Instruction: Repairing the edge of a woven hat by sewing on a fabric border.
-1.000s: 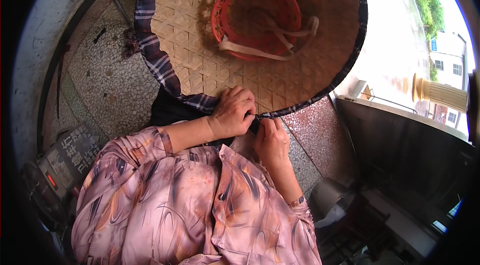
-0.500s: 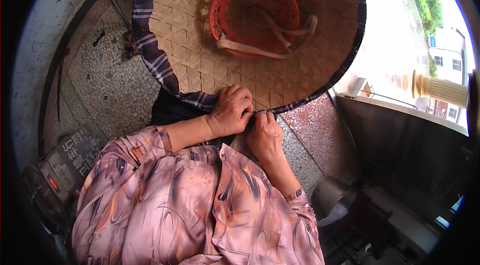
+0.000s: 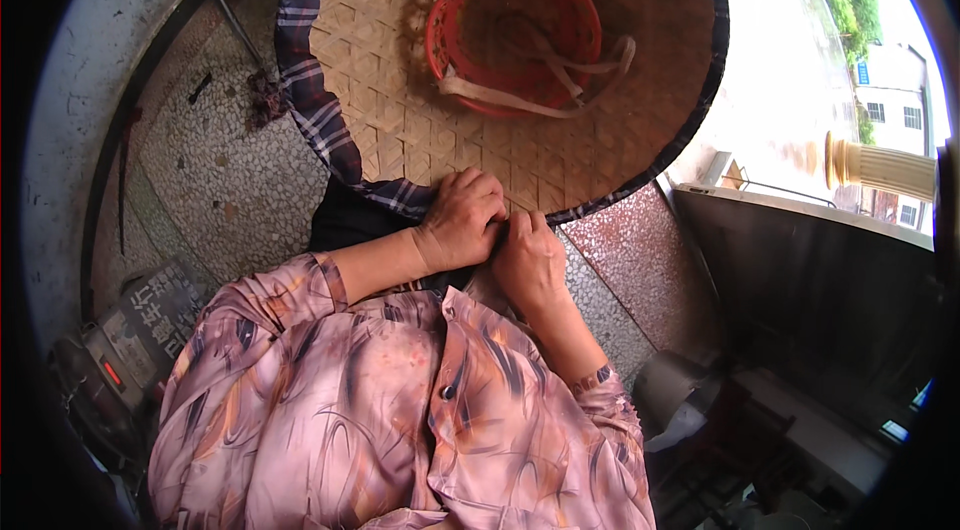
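Observation:
A wide woven bamboo hat (image 3: 390, 80), underside up, fills the upper middle, edged with dark plaid cloth (image 3: 312, 120). Inside it is a red plastic ring (image 3: 437, 30) with pale straps (image 3: 510, 98). My left hand (image 3: 462, 225) is closed on the hat's lower cloth edge, fingers curled over it. Just right of it, my right hand (image 3: 532, 260) pinches at the same edge. Whatever is between the fingertips besides the cloth is too small or hidden to make out.
A bent metal pole (image 3: 222, 5) stands at upper left on the speckled tile floor (image 3: 210, 180). At lower left is a dark machine with a lettered panel (image 3: 150, 310). A dark panel (image 3: 800, 280) and a metal container (image 3: 670, 390) are at right, a pale column (image 3: 880, 170) beyond.
My right hand has moved up to the hat's edge. My left hand has risen slightly. The hat has shifted and tilted a little.

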Action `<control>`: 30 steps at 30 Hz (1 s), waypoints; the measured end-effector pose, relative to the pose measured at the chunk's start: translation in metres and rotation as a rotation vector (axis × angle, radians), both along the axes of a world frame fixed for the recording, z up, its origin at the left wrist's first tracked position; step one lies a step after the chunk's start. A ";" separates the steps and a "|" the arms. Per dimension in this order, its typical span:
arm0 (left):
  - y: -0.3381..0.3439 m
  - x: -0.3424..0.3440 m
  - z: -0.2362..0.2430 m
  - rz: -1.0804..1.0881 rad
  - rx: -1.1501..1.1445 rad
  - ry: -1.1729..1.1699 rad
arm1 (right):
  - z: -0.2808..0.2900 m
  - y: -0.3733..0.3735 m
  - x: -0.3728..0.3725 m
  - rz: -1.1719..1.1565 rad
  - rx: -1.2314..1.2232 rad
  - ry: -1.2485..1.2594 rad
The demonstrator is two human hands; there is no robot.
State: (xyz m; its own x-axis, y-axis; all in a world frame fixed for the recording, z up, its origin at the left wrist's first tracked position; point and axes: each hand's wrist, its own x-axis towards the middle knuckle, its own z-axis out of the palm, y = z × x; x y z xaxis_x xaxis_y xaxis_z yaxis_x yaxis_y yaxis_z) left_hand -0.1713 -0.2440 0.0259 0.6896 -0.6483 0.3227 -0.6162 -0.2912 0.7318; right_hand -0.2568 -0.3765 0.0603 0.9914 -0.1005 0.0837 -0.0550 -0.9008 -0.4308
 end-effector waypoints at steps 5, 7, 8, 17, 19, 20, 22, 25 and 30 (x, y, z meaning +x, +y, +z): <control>0.012 0.001 0.016 -0.049 0.031 -0.093 | 0.010 0.001 -0.009 -0.031 -0.038 0.065; 0.017 0.002 0.016 -0.078 0.053 -0.107 | 0.011 0.002 -0.012 -0.045 -0.025 0.006; 0.018 0.001 0.016 -0.076 0.054 -0.104 | 0.014 0.002 -0.014 -0.043 -0.025 0.008; 0.024 0.002 0.013 -0.073 0.078 0.018 | 0.024 0.008 -0.021 -0.089 -0.047 0.145; 0.023 0.003 0.011 -0.076 0.084 0.031 | 0.025 0.007 -0.022 -0.112 -0.016 0.137; 0.023 0.002 0.011 -0.077 0.084 0.033 | 0.021 0.008 -0.022 -0.113 -0.017 0.139; 0.021 0.002 0.012 -0.066 0.091 0.001 | 0.011 0.007 -0.024 -0.050 -0.102 0.130; 0.020 0.003 0.013 -0.055 0.107 0.002 | 0.010 0.005 -0.023 -0.055 -0.059 0.092; 0.020 0.004 0.009 -0.064 0.105 0.011 | 0.018 -0.018 -0.023 -0.059 0.186 0.097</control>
State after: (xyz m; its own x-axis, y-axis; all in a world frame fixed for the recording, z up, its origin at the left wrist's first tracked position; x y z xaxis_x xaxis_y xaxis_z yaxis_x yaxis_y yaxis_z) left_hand -0.1675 -0.2242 0.0350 0.6492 -0.7207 0.2432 -0.6276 -0.3270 0.7065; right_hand -0.2803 -0.3946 0.0783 0.9859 -0.1634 -0.0373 -0.1545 -0.8000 -0.5797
